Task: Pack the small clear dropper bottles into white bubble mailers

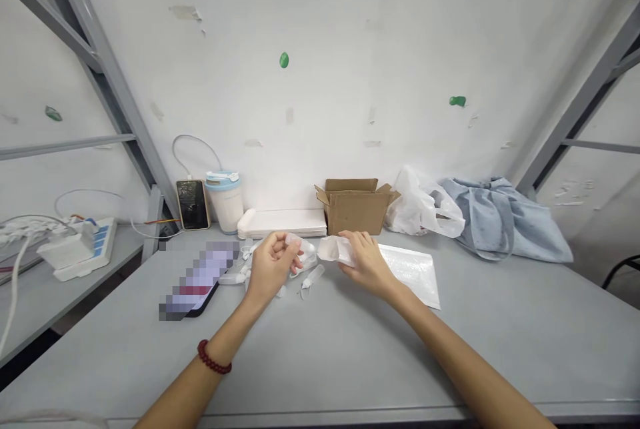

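My left hand (273, 265) is closed, thumb against fingers, around a small translucent plastic item (296, 240) whose exact kind I cannot make out. To its right, my right hand (367, 262) grips a white pouch (334, 250) with its open mouth turned left toward the other hand. Below and between the hands, a small clear plastic bottle (313, 277) with a thin loop at its end lies on the table. Several similar pieces (233, 278) are heaped around my left hand, partly hidden by it. A flat white padded mailer (413, 273) lies beneath and right of my right hand.
A phone (207, 282) with a blurred screen lies at left. Along the wall stand another phone (193, 205), a lidded cup (226, 202), a white stack (283, 222), an open cardboard box (355, 211), a plastic bag (417, 205) and a blue cloth bag (525, 222). A power strip (87, 252) sits far left.
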Demonstrator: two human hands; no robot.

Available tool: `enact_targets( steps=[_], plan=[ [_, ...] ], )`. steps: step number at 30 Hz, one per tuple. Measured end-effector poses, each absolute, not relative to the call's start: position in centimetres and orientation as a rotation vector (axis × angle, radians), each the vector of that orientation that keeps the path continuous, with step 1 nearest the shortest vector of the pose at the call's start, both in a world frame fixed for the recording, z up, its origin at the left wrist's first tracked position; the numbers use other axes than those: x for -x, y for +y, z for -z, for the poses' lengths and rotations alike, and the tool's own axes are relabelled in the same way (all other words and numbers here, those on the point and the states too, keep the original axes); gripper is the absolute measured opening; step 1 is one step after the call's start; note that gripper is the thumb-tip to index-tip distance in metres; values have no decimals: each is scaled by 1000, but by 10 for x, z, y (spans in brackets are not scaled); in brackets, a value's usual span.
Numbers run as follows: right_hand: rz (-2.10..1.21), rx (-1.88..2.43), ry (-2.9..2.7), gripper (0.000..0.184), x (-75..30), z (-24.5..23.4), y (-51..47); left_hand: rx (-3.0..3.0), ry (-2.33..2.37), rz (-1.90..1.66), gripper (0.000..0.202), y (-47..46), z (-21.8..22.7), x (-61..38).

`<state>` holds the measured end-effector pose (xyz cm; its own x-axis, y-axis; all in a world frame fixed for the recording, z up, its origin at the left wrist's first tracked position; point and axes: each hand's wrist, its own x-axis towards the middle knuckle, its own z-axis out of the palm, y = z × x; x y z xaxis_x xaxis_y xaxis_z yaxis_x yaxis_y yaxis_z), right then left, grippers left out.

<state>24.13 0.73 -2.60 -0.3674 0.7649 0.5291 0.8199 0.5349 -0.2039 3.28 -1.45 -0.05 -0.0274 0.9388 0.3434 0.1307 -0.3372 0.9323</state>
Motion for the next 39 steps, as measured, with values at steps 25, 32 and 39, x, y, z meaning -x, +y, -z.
enact_targets(
  steps=[25,32,39],
  plan=[
    [-193,1132,-2186,43,-235,23,-2,-1425,1185,-996,33,-9,9,-39],
    [-225,1117,-2188,41,-237,27,0,-1361,1134,-899,26,-12,7,-37],
    [-313,1142,-2176,40,-239,25,0,-1305,1216,-821,32,-13,8,-37]
  ],
)
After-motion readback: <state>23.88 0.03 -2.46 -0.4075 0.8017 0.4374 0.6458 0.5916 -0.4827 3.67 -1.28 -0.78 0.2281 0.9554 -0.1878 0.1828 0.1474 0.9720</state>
